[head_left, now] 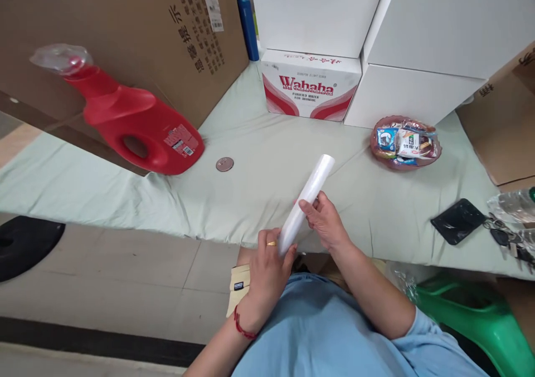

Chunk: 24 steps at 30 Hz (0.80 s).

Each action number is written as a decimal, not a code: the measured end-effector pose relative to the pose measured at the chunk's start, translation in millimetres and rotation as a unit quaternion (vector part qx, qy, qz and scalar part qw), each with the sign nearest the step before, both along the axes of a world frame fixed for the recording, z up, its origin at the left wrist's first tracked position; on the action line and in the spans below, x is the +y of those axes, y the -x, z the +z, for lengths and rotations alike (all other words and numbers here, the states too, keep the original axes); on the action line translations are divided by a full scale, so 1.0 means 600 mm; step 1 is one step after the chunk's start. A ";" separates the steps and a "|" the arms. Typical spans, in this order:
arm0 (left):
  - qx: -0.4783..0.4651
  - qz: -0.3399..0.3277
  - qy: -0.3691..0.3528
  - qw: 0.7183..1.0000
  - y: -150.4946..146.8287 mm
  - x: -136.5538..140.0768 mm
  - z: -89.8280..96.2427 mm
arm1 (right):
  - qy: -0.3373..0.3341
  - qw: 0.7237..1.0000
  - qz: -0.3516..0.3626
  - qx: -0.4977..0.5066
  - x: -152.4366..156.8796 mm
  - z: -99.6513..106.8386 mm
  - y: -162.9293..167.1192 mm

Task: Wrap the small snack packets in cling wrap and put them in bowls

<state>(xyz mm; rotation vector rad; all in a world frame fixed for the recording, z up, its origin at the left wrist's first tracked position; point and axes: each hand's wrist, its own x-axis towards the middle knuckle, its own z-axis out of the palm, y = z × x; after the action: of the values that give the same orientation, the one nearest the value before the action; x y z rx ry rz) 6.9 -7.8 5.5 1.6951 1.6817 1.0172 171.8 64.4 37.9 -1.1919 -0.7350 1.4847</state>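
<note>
A white roll of thin plastic film slants up and away from me above the front edge of the table. Around its near end my left hand is closed, with a ring on one finger and a red string on the wrist. My right hand grips the roll at its middle, thumb on top; its other fingers are mostly hidden behind the roll. Beyond the roll, to the left, a round brownish disc lies flat on the green tablecloth.
A big red jug leans at left before a cardboard box. White boxes and a Wahaha carton line the back. At right are a bowl of snacks, a black pouch and keys. A green stool stands below.
</note>
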 end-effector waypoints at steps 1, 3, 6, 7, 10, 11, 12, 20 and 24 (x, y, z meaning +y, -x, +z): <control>-0.002 -0.017 0.004 1.000 0.001 -0.001 -0.001 | 0.001 1.000 -0.011 -0.003 0.001 0.002 0.002; -0.075 -0.064 0.069 0.993 0.003 -0.002 0.004 | 0.008 1.000 -0.012 0.006 0.000 0.007 0.002; -0.275 -0.148 0.266 0.912 0.003 -0.005 0.023 | 0.020 0.999 0.030 0.041 -0.003 0.017 -0.004; -0.330 -0.166 0.323 0.871 0.002 -0.006 0.028 | 0.021 0.998 0.047 0.048 -0.005 0.019 -0.006; -0.369 -0.160 0.376 0.835 -0.005 -0.009 0.033 | 0.020 0.997 0.065 0.044 -0.005 0.019 -0.007; -0.339 -0.138 0.357 0.860 -0.007 -0.009 0.031 | 0.019 0.997 0.060 0.033 -0.004 0.016 -0.006; -0.295 -0.113 0.330 0.890 -0.009 -0.009 0.029 | 0.017 0.998 0.050 0.018 -0.003 0.013 -0.006; -0.168 -0.113 0.283 0.938 -0.005 -0.005 0.022 | -0.007 0.996 0.088 -0.027 -0.007 -0.005 -0.028; -0.180 -0.123 0.294 0.930 -0.005 -0.005 0.024 | -0.024 0.992 0.120 0.012 -0.009 -0.002 -0.048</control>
<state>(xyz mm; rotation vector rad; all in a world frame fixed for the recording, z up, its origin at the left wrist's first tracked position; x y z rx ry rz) 9.9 -10.6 19.7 1.1964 1.3138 0.5745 200.7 58.8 36.4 -1.0756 -0.9183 1.6656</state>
